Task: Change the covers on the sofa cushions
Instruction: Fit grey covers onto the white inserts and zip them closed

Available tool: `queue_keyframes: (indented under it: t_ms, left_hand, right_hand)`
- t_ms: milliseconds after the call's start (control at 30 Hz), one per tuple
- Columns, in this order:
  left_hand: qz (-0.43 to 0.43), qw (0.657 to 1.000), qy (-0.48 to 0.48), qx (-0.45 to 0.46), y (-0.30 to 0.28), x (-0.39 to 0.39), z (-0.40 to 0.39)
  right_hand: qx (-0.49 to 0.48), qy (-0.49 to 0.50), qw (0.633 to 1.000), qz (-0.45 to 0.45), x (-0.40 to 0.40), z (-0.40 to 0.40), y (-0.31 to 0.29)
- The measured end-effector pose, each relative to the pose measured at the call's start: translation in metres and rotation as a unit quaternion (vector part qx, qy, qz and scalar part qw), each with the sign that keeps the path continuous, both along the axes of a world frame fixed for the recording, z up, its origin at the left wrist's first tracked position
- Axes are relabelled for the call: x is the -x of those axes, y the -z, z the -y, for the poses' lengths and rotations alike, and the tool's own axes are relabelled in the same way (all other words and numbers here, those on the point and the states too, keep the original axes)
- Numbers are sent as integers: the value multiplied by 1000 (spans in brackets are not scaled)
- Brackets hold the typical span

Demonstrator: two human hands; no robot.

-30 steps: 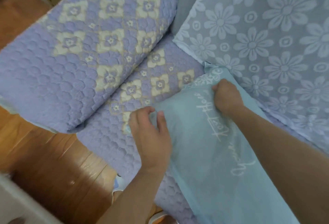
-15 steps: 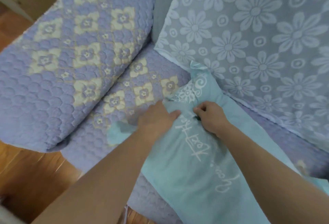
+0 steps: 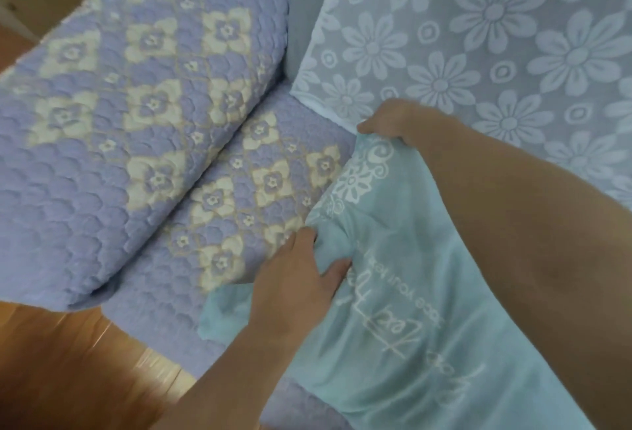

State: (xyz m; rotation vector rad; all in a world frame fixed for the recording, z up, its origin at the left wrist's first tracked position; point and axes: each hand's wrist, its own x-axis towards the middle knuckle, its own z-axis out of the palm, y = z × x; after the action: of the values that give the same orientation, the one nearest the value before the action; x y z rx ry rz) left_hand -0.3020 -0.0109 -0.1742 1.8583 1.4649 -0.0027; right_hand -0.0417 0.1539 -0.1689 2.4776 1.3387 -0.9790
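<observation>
On the purple quilted sofa seat lies the teal cushion cover with white lettering. The left hand pinches a bunched fold near its side edge, and the right hand is closed on the top corner, just beside the floral lace throw on the backrest.

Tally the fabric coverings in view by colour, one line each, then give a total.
Purple quilted covers with cream flower diamonds: 2, the armrest cover and the seat cover.
Pale lace-like cover with daisy pattern: 1, on the backrest.
Teal cover with white script: 1, gripped by the left hand and right hand.
Total: 4
</observation>
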Motion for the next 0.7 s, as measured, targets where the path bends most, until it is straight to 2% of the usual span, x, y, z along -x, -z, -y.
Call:
queue_keyframes:
  t_ms: [33,67,100,133,167,200,233,267,300,400,433,467,500,533,567,600,667,700]
  left_hand:
    - [0,1000,-4,12,-1,7,1]
    - [1,1000,-14,21,0,14,1]
    - [7,999,-25,27,1,20,0]
    - [16,999,-35,26,2,24,-3]
    - [26,999,-34,21,2,26,-7]
    - [31,999,-22,18,1,26,-11]
    - [24,1000,-3,17,-1,23,-16]
    - [2,999,28,17,-5,15,-19]
    - [-21,998,61,14,-8,6,-19]
    - [-1,995,74,-61,-11,-11,-12]
    - [17,994,66,-86,-7,-13,-9]
    - [28,993,59,-102,-3,-15,-6]
    - [25,992,67,-107,2,-14,-3]
    - [6,991,93,-93,6,-14,1]
    - [-19,991,120,-58,10,-14,4]
    - [-38,990,138,-12,13,-17,5]
    - [-77,985,149,47,18,-22,8]
    - [-88,984,156,22,17,-26,8]
  right_hand:
    - [2,5,1000,-29,7,-1,-1]
    - [-73,36,993,-81,9,-2,-2]
    - [-184,110,966,-142,10,-1,-9]
    - [-303,211,909,-193,7,5,-20]
    - [-403,342,825,-201,-1,21,-29]
    - [-446,428,766,-175,-10,40,-29]
    - [-422,482,754,-144,-9,59,-25]
    - [-351,495,785,-125,-2,81,-19]
    - [-294,464,822,-151,10,94,-9]
    - [-221,271,909,-225,36,85,-13]
    - [-233,215,925,-209,29,78,-26]
    - [-252,194,934,-162,13,68,-39]
    - [-275,193,940,-57,-13,60,-48]
    - [-284,219,931,73,-41,62,-55]
    - [-255,230,919,195,-60,72,-54]
    - [-251,212,911,251,-62,83,-53]
    - [-308,69,913,256,-11,107,-33]
    - [-343,12,915,214,23,125,-30]
